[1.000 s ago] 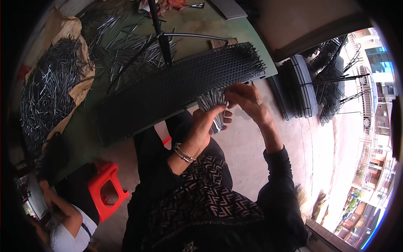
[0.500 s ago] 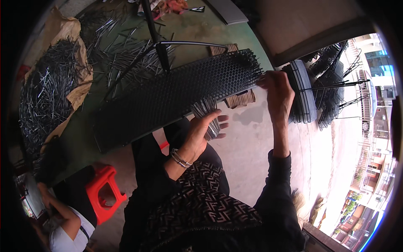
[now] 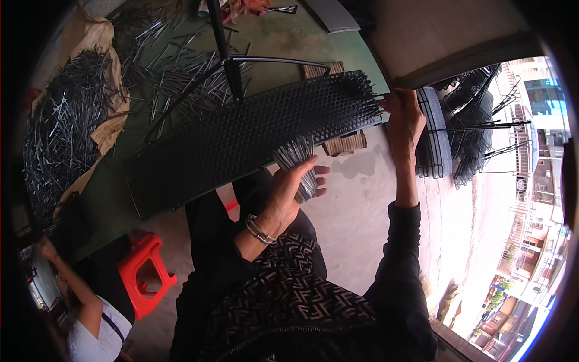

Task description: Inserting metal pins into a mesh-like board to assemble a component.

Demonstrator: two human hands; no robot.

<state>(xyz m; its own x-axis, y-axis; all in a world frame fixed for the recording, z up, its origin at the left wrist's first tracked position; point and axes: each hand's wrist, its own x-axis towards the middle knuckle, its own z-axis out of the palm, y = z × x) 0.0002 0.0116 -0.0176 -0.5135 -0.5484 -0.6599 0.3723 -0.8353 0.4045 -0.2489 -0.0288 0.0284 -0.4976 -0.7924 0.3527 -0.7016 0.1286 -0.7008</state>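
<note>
A bundle of thin dark rods [image 3: 297,158] lies in my left hand [image 3: 282,196], with the thumb pressed over it and the other fingers curled beneath. The bundle's upper ends touch or overlap the near edge of a long black panel full of small holes [image 3: 241,133]. Short dark pieces stick up from the holes at the panel's right end [image 3: 360,90]. Just off that end, my right hand [image 3: 407,123] is closed in a pinch. What sits between its fingertips, if anything, is too small to make out.
Many loose rods [image 3: 187,84] lie on the green table [image 3: 274,42], beside a heap on brown paper [image 3: 108,114]. A black stand [image 3: 232,75] rises behind the panel. Stacked wire racks [image 3: 435,133] are at right. A red stool [image 3: 148,277] and another person [image 3: 96,320] are at lower left.
My right hand has drawn slightly up and to the right, away from the panel's end. The left hand keeps the rods in the same place.
</note>
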